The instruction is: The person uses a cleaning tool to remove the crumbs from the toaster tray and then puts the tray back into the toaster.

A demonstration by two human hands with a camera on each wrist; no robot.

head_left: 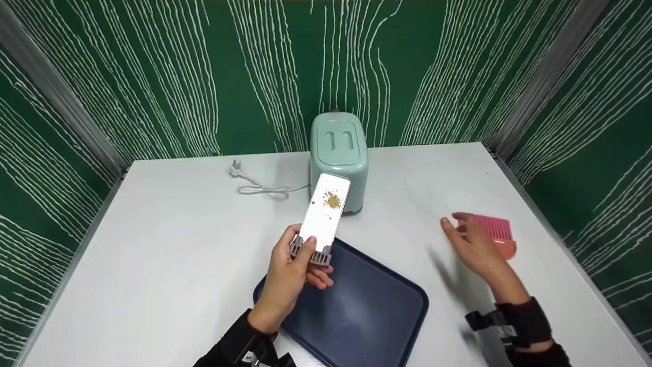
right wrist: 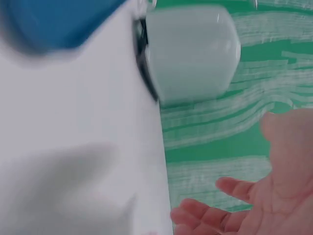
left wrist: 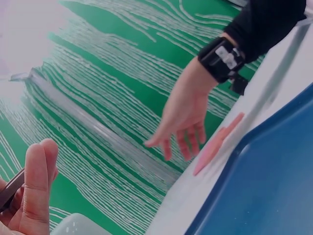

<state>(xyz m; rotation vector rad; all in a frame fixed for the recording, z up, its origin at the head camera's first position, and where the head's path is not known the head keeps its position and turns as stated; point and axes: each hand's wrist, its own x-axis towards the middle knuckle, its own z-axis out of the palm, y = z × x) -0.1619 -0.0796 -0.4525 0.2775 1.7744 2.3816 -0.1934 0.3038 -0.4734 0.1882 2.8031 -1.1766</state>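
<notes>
White and flat, a crumb-strewn slab (head_left: pixel 330 216) is gripped by its grey slotted end in the left hand (head_left: pixel 291 272) in the head view, above the navy tray (head_left: pixel 364 303), before the mint toaster (head_left: pixel 339 153). In the left wrist view, the right hand (head_left: pixel 481 250) is held loosely open, grasping nothing, near the pink brush (head_left: pixel 498 232). In the right wrist view, its palm is shown bare.

I see a smooth white panel (head_left: pixel 317 221) with a matt, grey, plastic-looking slotted end (head_left: pixel 321 258) and rough, grainy crumbs (head_left: pixel 332 200) on its face. The far toaster (head_left: pixel 338 155) looks like glossy plastic, the near tray (head_left: pixel 367 306) smooth satin-finish plastic, the ribbed pink piece (head_left: pixel 495 228) on the right matt plastic. The tabletop (head_left: pixel 178 255) is smooth, the corner posts (head_left: pixel 540 76) metallic, my sleeve (left wrist: pixel 271 29) matt black cloth
</notes>
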